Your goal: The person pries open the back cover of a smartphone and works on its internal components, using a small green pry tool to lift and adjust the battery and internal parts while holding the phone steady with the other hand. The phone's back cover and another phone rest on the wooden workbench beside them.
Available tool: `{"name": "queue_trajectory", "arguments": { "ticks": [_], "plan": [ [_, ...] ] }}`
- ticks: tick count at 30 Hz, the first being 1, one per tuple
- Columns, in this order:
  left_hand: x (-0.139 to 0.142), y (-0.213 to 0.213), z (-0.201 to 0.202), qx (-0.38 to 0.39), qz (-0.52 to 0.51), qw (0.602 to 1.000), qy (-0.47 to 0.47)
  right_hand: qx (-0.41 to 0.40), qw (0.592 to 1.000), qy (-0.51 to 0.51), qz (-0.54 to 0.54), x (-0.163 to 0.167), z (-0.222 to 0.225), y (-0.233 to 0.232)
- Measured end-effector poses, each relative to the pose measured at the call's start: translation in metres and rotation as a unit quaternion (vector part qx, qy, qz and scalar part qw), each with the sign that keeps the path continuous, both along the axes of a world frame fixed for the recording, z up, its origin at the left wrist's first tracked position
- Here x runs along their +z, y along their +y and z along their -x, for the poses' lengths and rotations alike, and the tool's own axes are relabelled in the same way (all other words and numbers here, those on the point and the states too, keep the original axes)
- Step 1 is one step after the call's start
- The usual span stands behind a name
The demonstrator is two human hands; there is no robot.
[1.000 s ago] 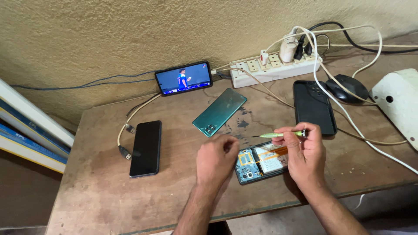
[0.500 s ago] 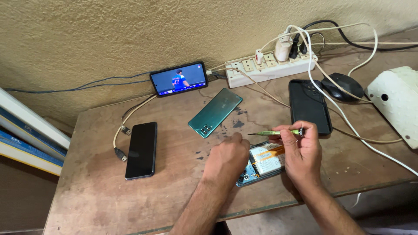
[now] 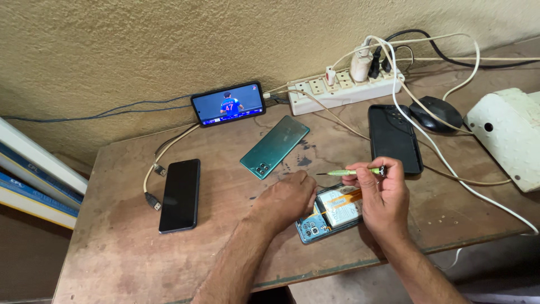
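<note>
1. Opened phone (image 3: 332,214): back cover off, battery and teal frame exposed; flat on the desk (image 3: 112,247) near its front edge, between both hands.
2. Handling, as judged: light, rigid, thin; exposed board and orange flex strip fragile; best held by the frame edges, never the internals.
3. Left hand (image 3: 287,197): palm down, fingers curled, pressing the phone's left end; nothing held.
4. Right hand (image 3: 382,194): fingers pinched shut on a small green-handled screwdriver (image 3: 351,171), tip pointing left above the phone.
5. Nearby: detached teal back cover (image 3: 274,146), black case (image 3: 394,138), dark phone (image 3: 180,194).
</note>
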State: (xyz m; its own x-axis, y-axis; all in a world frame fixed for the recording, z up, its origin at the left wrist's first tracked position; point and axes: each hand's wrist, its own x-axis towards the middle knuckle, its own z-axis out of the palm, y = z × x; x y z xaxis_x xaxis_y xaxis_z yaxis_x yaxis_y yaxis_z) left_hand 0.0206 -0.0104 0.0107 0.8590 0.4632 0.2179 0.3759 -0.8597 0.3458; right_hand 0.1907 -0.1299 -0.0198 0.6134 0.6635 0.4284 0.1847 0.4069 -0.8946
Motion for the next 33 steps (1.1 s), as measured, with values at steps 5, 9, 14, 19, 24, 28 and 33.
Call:
{"name": "queue_trajectory", "arguments": {
  "ticks": [5, 9, 14, 19, 24, 28, 33],
  "plan": [
    [0.002, -0.001, 0.004, -0.008, 0.010, 1.000, -0.022, 0.005, 1.000, -0.001, -0.001, 0.000, 0.000, 0.000],
    [-0.001, 0.000, 0.002, -0.028, -0.014, 0.999, -0.042, 0.002, 1.000, -0.004, 0.009, 0.000, 0.000, 0.001],
    [0.000, 0.016, 0.006, -0.016, 0.026, 0.996, -0.080, 0.001, 1.000, -0.004, 0.010, 0.000, 0.000, 0.000],
    [0.003, 0.021, 0.008, -0.008, 0.079, 0.994, -0.081, 0.007, 1.000, -0.001, 0.009, -0.001, -0.001, 0.001],
    [0.004, 0.017, 0.005, 0.002, 0.095, 0.987, -0.128, 0.011, 1.000, 0.002, 0.004, -0.002, -0.001, 0.000],
    [0.008, 0.011, 0.012, 0.076, 0.131, 0.972, -0.178, 0.009, 1.000, 0.006, 0.001, -0.001, 0.000, 0.000],
    [0.015, -0.009, 0.015, 0.043, 0.115, 0.986, -0.115, 0.004, 1.000, 0.016, 0.006, 0.000, 0.001, 0.001]
  ]
}}
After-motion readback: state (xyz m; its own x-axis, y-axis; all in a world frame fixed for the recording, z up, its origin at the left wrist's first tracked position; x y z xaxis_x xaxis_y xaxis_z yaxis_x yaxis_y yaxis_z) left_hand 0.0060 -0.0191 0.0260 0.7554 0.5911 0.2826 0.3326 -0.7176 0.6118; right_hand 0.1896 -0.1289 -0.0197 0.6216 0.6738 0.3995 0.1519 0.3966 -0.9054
